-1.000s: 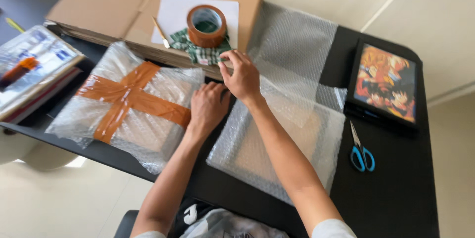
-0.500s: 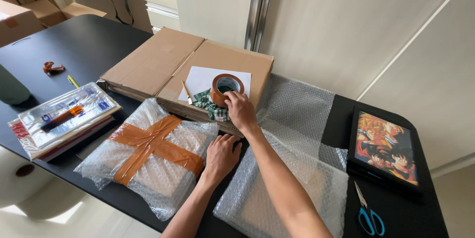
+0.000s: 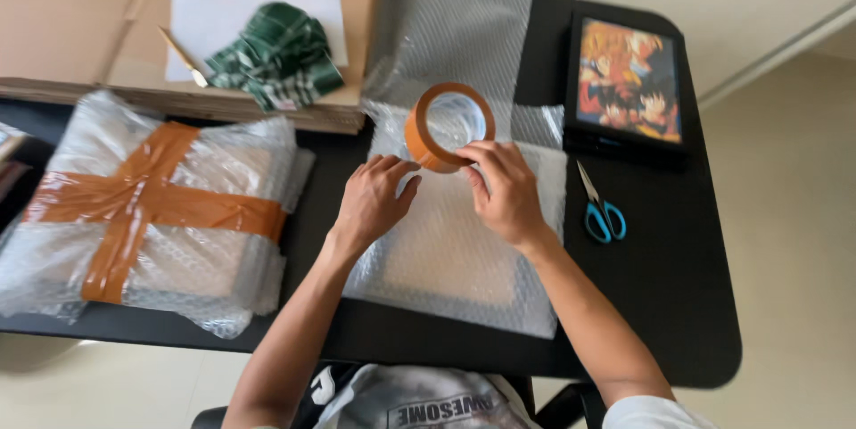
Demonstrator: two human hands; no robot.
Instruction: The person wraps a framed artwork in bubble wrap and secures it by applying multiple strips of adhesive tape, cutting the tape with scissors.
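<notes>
A roll of brown packing tape (image 3: 426, 126) stands on edge, held between both hands above a flat parcel wrapped in bubble wrap (image 3: 450, 255). My left hand (image 3: 374, 202) grips the roll's lower left rim. My right hand (image 3: 505, 190) pinches its lower right side with the fingers. The parcel lies on the black table (image 3: 678, 295) right in front of me.
A bubble-wrapped parcel crossed with brown tape (image 3: 152, 210) lies at the left. Behind it is flattened cardboard (image 3: 80, 19) bearing white paper (image 3: 223, 5), a green cloth (image 3: 276, 54) and a small stick. A framed picture (image 3: 629, 81) and blue-handled scissors (image 3: 599, 210) sit at the right.
My right hand lifted the tape roll off the cardboard and brought it over the wrapped parcel. My left hand left the taped parcel and joined it on the roll.
</notes>
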